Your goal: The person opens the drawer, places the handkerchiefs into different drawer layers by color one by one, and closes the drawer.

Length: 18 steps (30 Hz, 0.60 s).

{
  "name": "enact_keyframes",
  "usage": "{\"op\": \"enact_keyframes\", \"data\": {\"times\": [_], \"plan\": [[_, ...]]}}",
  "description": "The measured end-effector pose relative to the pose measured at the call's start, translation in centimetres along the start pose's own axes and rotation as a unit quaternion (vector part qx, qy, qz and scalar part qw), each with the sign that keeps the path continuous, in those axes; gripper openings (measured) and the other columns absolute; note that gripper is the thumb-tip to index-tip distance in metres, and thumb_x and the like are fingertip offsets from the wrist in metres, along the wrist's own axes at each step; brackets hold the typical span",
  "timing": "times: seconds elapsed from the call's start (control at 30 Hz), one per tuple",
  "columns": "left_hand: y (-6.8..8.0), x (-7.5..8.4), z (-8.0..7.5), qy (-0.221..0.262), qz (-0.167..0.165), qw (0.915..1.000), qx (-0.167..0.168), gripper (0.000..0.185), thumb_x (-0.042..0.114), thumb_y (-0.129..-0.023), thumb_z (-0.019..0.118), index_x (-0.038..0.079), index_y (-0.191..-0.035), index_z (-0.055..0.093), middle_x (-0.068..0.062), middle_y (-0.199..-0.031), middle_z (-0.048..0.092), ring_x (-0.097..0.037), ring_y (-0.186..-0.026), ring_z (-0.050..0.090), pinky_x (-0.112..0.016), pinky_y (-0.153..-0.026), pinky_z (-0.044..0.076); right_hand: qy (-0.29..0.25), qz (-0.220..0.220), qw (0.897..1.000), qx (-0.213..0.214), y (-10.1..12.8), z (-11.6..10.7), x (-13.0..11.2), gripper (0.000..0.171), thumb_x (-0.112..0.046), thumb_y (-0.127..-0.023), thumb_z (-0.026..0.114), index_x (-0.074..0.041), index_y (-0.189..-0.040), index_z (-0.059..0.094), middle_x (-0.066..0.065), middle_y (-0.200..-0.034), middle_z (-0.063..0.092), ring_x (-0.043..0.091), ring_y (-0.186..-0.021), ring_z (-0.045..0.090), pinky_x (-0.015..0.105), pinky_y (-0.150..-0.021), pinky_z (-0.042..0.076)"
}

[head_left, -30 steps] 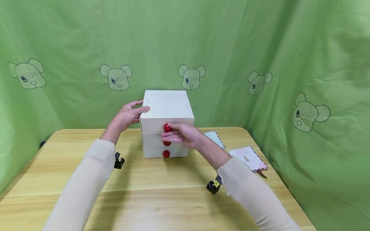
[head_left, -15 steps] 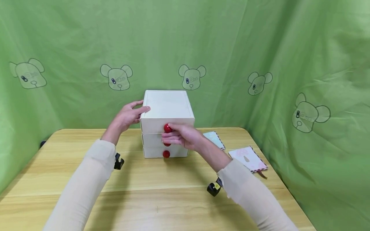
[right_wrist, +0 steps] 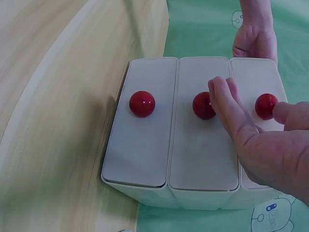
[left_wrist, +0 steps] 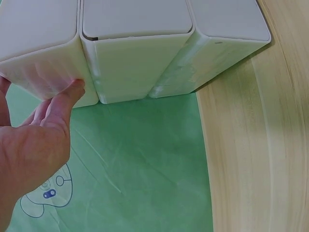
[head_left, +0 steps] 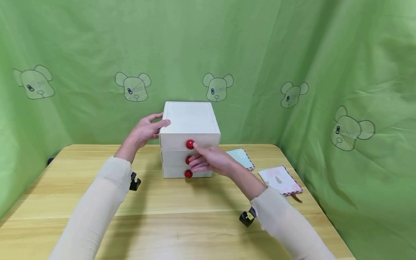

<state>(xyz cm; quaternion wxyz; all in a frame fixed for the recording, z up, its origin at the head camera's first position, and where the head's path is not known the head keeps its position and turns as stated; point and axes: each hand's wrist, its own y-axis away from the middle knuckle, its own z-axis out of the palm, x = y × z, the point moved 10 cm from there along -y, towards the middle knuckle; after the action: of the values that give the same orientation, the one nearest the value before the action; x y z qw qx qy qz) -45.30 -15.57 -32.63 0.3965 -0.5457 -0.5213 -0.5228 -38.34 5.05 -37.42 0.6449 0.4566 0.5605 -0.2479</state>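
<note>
A white three-drawer cabinet [head_left: 191, 117] stands at the back of the table, its drawers flush in their frames. Each drawer front carries a round red knob, such as the top knob [head_left: 190, 144]. My left hand [head_left: 146, 128] steadies the cabinet's upper left side, thumb on the top and fingers pressed to the side wall [left_wrist: 53, 72]. In front of the drawers my right hand [head_left: 216, 159] is held with straight fingers, thumb tip right by the top knob. Its fingertips overlap the middle knob [right_wrist: 203, 105] in the right wrist view, and the bottom knob [right_wrist: 142, 104] shows fully there.
Right of the cabinet lie a light blue cloth-like square [head_left: 241, 159] and a pink-and-white patterned square [head_left: 281, 179] with checkered edging. The wooden table [head_left: 175, 231] extends toward me. A green curtain [head_left: 182, 43] with bear-head drawings hangs behind and at the sides.
My right hand has drawn back from the top knob, a little down and to the right, uncovering more of the knobs. The left hand keeps its place on the cabinet.
</note>
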Motion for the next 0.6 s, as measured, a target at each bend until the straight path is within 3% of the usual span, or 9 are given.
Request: {"op": "enact_keyframes", "data": {"times": [0.2,0.4,0.6], "plan": [[-0.3,-0.1,-0.4,0.003,0.001,1.0,0.008,0.081,0.036,-0.096,0.07,0.022,-0.162,0.025,-0.013,-0.143,0.056,-0.024,-0.125,0.058,-0.033,-0.106,0.051,0.007,-0.003,1.0,-0.014,-0.1,0.0,0.7,0.051,-0.037,-0.107,0.052,0.01,-0.124,0.061,0.028,-0.122,0.066,0.029,-0.098,0.073,0.043,-0.098,0.058],[-0.3,-0.1,-0.4,0.008,0.0,0.9999,0.009,0.081,0.035,-0.096,0.071,0.021,-0.162,0.026,-0.013,-0.143,0.057,-0.025,-0.126,0.058,-0.034,-0.107,0.051,0.009,0.01,0.999,-0.03,-0.8,0.3,2.3,0.049,-0.03,-0.106,0.055,0.015,-0.125,0.06,0.02,-0.103,0.074,0.026,-0.088,0.076,0.045,-0.096,0.058],[-0.2,-0.2,-0.3,0.009,-0.003,0.9999,0.005,0.082,0.035,-0.096,0.071,0.021,-0.162,0.025,-0.014,-0.144,0.056,-0.025,-0.126,0.058,-0.033,-0.106,0.051,-0.018,0.016,0.999,-0.031,-1.8,0.6,3.8,0.051,-0.03,-0.107,0.053,0.016,-0.129,0.057,0.024,-0.103,0.074,0.027,-0.085,0.077,0.042,-0.09,0.061]]}}
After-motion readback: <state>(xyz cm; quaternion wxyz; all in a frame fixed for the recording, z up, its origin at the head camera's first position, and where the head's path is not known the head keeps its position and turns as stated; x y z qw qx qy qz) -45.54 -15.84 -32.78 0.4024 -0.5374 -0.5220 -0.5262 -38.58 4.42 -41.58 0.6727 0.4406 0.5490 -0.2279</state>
